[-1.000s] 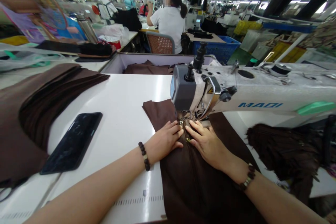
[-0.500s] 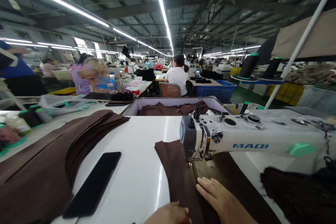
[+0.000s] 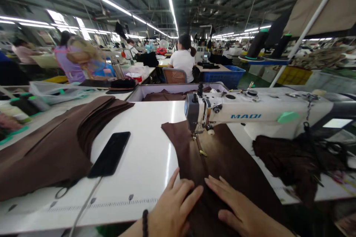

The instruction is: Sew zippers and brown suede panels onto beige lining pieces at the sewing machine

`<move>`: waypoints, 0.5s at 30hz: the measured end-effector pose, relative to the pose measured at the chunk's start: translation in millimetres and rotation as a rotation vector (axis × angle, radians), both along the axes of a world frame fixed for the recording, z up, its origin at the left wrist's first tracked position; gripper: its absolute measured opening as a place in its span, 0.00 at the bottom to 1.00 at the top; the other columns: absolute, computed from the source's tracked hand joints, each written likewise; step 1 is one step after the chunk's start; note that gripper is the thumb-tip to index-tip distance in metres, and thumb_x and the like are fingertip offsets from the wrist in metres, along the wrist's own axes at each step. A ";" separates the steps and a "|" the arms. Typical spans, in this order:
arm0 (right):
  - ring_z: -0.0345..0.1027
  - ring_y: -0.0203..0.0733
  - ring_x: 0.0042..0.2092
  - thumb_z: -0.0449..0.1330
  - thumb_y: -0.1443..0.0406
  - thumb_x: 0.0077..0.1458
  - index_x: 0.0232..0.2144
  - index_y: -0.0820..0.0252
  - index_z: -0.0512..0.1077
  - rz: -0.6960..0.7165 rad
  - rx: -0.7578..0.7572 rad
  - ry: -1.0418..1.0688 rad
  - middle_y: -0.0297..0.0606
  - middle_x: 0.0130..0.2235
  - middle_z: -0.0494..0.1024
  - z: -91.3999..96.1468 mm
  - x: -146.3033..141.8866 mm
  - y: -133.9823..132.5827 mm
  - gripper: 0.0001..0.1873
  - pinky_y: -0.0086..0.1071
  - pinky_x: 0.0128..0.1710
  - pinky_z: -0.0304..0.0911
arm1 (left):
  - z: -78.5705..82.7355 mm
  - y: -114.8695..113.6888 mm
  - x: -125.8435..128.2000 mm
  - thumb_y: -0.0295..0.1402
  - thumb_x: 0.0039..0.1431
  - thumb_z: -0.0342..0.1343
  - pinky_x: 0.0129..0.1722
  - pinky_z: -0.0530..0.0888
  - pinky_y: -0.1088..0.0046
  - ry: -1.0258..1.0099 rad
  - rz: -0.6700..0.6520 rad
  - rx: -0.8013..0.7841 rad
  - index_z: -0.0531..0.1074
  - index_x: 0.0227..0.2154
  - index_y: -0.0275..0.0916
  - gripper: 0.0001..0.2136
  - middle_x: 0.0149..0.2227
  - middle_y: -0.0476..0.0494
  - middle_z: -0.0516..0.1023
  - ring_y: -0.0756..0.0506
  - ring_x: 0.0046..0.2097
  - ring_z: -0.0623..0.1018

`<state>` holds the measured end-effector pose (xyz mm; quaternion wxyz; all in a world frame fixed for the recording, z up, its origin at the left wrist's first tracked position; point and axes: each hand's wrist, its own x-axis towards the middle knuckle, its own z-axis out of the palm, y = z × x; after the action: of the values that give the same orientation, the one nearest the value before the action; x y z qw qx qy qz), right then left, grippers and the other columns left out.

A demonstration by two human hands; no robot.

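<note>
A dark brown fabric piece point(image 3: 233, 159) lies under the needle end of a white sewing machine point(image 3: 244, 113). A seam or narrow strip runs toward me from the presser foot point(image 3: 194, 136). On that line sits a small brass-coloured piece point(image 3: 203, 153), perhaps a zipper pull. My left hand point(image 3: 178, 200), wearing a dark bead bracelet point(image 3: 145, 222), rests at the fabric's left edge with fingers spread. Flat on the cloth right of the line is my right hand point(image 3: 236, 203), fingers stretched out. Neither hand grips anything visible.
Left of the machine lie a black phone point(image 3: 109, 154) with a cable and a stack of brown fabric pieces point(image 3: 63, 137). Dark bunched cloth point(image 3: 286, 163) sits at the right. Beyond the table stands a bin point(image 3: 136, 92) of brown fabric; a seated person point(image 3: 182, 61) works farther off.
My view has tipped down, showing more of the table's front edge. My left hand has come farther forward and spread its fingers. The brass-coloured piece now shows near the needle.
</note>
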<state>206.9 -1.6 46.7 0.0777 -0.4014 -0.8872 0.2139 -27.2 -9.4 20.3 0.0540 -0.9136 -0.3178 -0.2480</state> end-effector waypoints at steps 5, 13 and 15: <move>0.41 0.50 0.61 0.58 0.52 0.51 0.61 0.56 0.33 0.138 -0.042 0.083 0.44 0.61 0.49 14.9 11.5 -33.3 0.47 0.51 0.58 0.42 | 34.8 2.1 -3.5 0.24 0.57 0.40 0.54 0.61 0.56 -0.149 -0.178 -0.069 0.62 0.48 0.34 0.16 0.42 0.38 0.71 0.45 0.45 0.70; 0.42 0.46 0.62 0.51 0.69 0.49 0.60 0.65 0.48 0.039 -0.094 0.084 0.46 0.60 0.53 -0.4 6.8 -42.8 0.35 0.52 0.60 0.32 | 57.7 13.2 27.1 0.29 0.64 0.41 0.38 0.69 0.69 -0.376 -0.256 -0.209 0.67 0.36 0.35 0.09 0.34 0.43 0.74 0.48 0.37 0.72; 0.50 0.46 0.59 0.49 0.68 0.51 0.57 0.61 0.57 -0.167 -0.194 0.279 0.43 0.58 0.59 -7.4 12.3 -45.5 0.29 0.51 0.60 0.37 | 63.7 15.9 27.2 0.29 0.64 0.43 0.41 0.69 0.69 -0.469 -0.184 -0.175 0.66 0.40 0.36 0.08 0.39 0.41 0.73 0.48 0.42 0.72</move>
<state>219.2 -47.1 39.3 0.1783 -0.4457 -0.8067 0.3447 0.0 6.5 84.1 -0.1232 -0.8573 -0.2575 -0.4284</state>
